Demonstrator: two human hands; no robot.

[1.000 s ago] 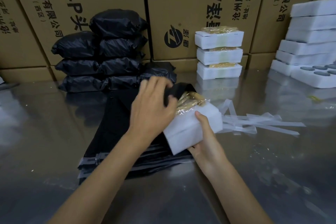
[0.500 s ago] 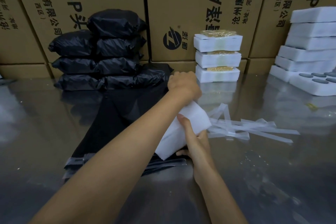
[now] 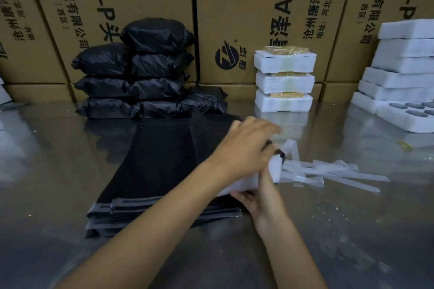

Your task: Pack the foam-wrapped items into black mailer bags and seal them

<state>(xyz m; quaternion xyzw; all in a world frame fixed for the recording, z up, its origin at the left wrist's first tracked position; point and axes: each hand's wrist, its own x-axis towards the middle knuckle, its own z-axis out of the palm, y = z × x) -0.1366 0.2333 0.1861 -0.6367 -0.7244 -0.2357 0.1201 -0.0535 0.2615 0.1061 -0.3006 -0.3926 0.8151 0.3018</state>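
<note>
Two bare hands work a white foam block (image 3: 274, 169) over a stack of flat black mailers (image 3: 155, 159) on a shiny table (image 3: 352, 230).

The left hand (image 3: 244, 150) lies over the block, fingers curled on it and on a bit of black bag, though blur hides the exact grip. The right hand (image 3: 260, 195) holds the block's near end from below. Filled bags (image 3: 141, 73) and foam packs (image 3: 284, 77) stand behind; white strips (image 3: 328, 171) lie just right.

Packing warehouse: printed cartons (image 3: 145, 7) walling steel table (image 3: 58, 171), stacked sealed mailers (image 3: 141, 73), foam trays (image 3: 399, 73).
</note>
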